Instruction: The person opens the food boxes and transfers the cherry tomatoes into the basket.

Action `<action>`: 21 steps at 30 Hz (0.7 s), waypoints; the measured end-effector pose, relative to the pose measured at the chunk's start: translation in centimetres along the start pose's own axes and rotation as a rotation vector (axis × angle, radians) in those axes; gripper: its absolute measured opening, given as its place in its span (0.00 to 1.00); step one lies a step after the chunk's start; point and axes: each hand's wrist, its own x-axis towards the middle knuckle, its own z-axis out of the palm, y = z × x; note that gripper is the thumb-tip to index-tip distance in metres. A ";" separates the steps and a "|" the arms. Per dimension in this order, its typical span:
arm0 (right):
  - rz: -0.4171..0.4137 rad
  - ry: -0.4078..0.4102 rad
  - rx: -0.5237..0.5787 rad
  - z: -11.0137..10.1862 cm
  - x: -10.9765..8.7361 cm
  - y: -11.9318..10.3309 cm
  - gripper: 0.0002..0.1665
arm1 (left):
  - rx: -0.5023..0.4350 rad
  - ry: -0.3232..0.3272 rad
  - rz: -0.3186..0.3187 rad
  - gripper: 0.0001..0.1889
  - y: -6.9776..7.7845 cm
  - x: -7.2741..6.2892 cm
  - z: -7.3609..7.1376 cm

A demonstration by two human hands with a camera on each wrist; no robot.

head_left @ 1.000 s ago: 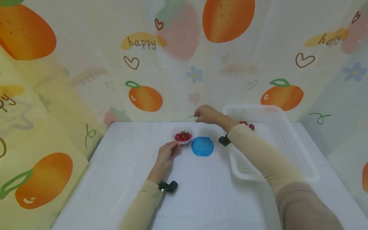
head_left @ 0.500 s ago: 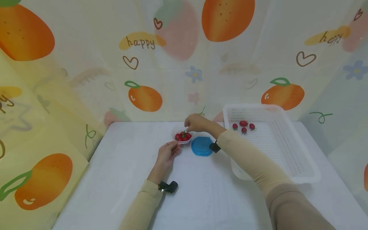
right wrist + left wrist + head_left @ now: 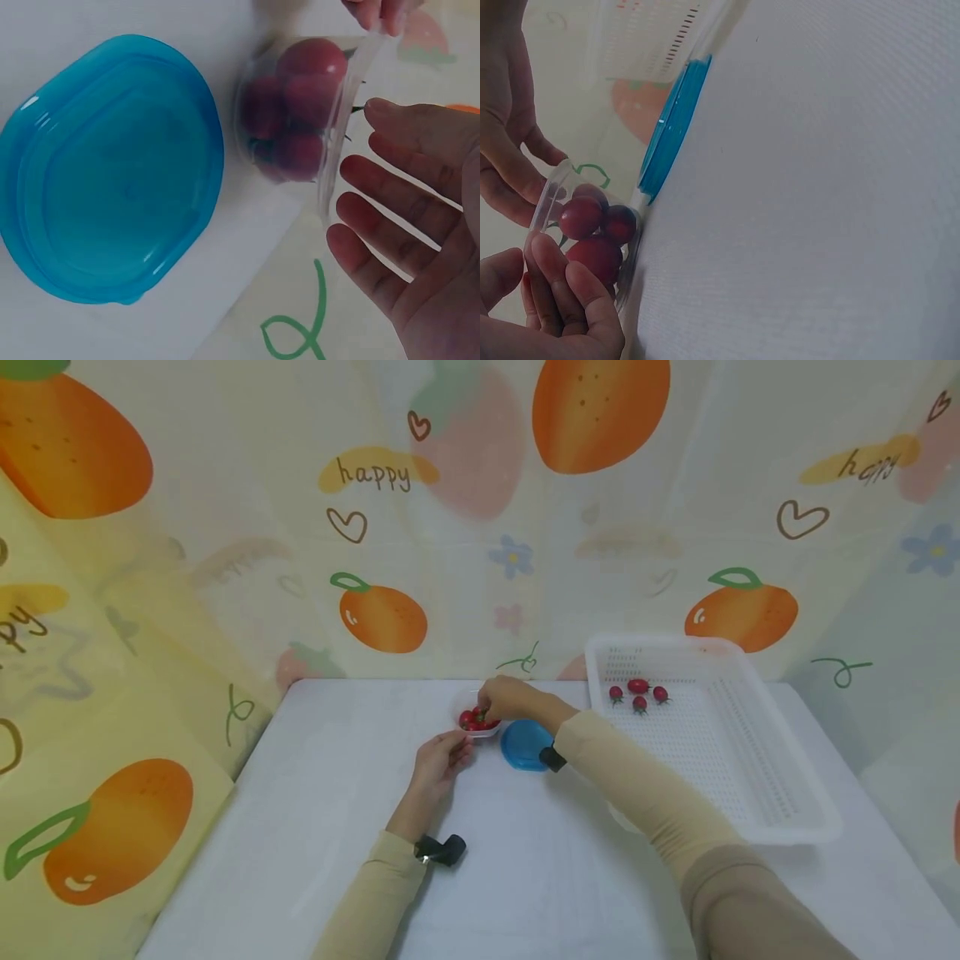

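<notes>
A small clear plastic container (image 3: 251, 161) with several cherry tomatoes (image 3: 313, 66) in it stands near the table's far edge. My left hand (image 3: 437, 766) pinches its near rim, with the fingers (image 3: 592, 296) against the outer wall. From the right, my right hand (image 3: 510, 697) reaches over the opening. Its fingers (image 3: 405, 199) are loosely extended at the rim, and its thumb tip is right at a green stem. No tomato shows between them. A blue lid (image 3: 124, 172) lies on the table just right of the container, partly under my right wrist in the head view.
A large white perforated basket (image 3: 798, 760) stands on the right side of the white-covered table (image 3: 315, 793), with several cherry tomatoes (image 3: 638, 686) near its back left. A fruit-printed cloth (image 3: 465, 560) hangs behind the table.
My right hand has come left and down from above the lid's far side to the container's opening. The basket's tomatoes have come out from behind the sleeve. My left hand keeps its place.
</notes>
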 end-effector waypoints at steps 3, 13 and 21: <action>-0.002 -0.017 -0.008 0.2 0.0 -0.2 0.14 | -0.008 0.001 0.004 0.14 0.0 0.0 0.0; 0.012 -0.024 -0.045 0.5 -0.1 -0.6 0.12 | 0.001 -0.010 0.018 0.14 0.1 0.0 0.0; -0.017 -0.016 -0.124 1.0 0.8 -0.9 0.11 | -0.018 -0.011 0.034 0.12 -0.1 0.0 0.0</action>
